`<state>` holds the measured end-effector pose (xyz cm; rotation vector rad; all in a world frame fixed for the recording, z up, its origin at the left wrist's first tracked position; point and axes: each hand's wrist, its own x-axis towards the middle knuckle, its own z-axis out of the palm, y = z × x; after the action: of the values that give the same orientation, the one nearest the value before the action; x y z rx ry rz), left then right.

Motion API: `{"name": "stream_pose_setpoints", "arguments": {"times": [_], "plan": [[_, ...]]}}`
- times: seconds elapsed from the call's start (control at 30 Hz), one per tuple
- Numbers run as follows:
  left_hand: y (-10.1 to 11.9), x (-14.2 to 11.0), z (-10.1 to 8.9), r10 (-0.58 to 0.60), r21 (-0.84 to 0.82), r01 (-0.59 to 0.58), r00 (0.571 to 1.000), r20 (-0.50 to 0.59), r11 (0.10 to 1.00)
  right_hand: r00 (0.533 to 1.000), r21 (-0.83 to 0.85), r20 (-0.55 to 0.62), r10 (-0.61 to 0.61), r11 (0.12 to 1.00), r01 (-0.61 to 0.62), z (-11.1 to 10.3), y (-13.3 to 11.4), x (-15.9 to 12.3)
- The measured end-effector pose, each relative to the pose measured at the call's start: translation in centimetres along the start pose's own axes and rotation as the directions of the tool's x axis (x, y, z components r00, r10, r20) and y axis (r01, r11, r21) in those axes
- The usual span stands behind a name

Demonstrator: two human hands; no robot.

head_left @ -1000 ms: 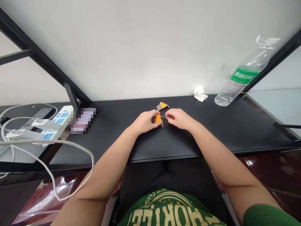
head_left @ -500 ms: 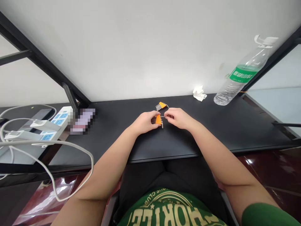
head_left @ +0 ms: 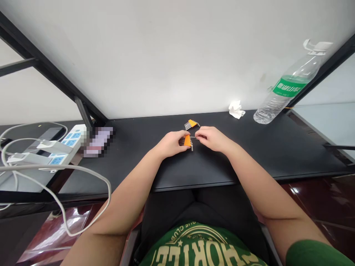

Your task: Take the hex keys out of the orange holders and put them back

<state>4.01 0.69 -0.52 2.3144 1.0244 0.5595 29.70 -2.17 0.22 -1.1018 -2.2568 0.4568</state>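
The tabletop (head_left: pixel 133 147) is black and smooth, with a soft shine along its near edge. Somewhat nearer to its far edge than to its near one, the left hand (head_left: pixel 173 144) has its grip closed around an orange holder (head_left: pixel 188 140), which looks like plastic and carries bent metal keys; their short ends come out toward the right side. The right hand (head_left: pixel 210 138) pinches a thin, straight metal key (head_left: pixel 193 137) with its fingertips. Whether this key is inside the holder, I cannot tell, and its right end is hidden by the fingers.

Close to the far edge lies a second orange holder (head_left: pixel 192 123), with slim shiny rods spread like a comb. Near the far right corner stands a clear plastic bottle (head_left: pixel 273 103), ribbed at the bottom; the print of its green label is hard to read. A crumpled white tissue (head_left: pixel 236 109) is by the far edge. Near the far left corner, a flat pale thing (head_left: pixel 98 142) is covered by coarse blur.
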Motion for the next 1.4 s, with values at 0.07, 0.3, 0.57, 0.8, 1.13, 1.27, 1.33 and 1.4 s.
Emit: {"name": "stream_pose_setpoints", "arguments": {"times": [0.07,0.3,0.57,0.8,1.13,1.27,1.33,1.4], "plan": [[0.0,0.0,0.0,0.007,0.016,-0.007,1.000,0.011,1.000,1.000,-0.021,-0.010,-0.015,1.000,0.015,0.1,0.1,0.0],[0.2,0.2,0.2,0.049,0.116,-0.049,0.999,-0.003,0.992,0.992,-0.021,-0.090,-0.088,0.996,0.086,1.0,0.1,0.3],[0.1,0.2,0.0,0.055,0.111,-0.048,0.997,-0.061,0.993,0.974,0.138,-0.214,0.074,0.989,-0.045,1.6,-0.1,0.6],[1.1,0.2,0.2,0.108,0.078,-0.105,0.994,-0.034,0.991,0.990,0.234,-0.131,0.052,0.972,-0.020,2.3,-1.2,0.7],[1.0,0.2,-0.1,0.081,0.105,-0.077,0.996,-0.035,0.992,0.984,0.240,-0.100,0.146,0.964,-0.118,1.7,-0.7,0.7],[0.7,0.2,0.1,0.062,0.095,-0.061,0.998,-0.015,0.994,0.990,0.185,-0.106,0.089,0.980,-0.068,1.3,-0.4,0.7],[0.5,0.2,0.1,0.030,0.102,-0.029,1.000,-0.008,0.994,0.990,0.095,-0.078,0.118,0.989,-0.110,0.7,0.2,0.5],[0.3,0.2,0.1,-0.013,0.125,0.014,1.000,-0.004,0.992,0.981,-0.030,-0.015,0.194,0.980,-0.194,0.1,1.1,0.2]]}}
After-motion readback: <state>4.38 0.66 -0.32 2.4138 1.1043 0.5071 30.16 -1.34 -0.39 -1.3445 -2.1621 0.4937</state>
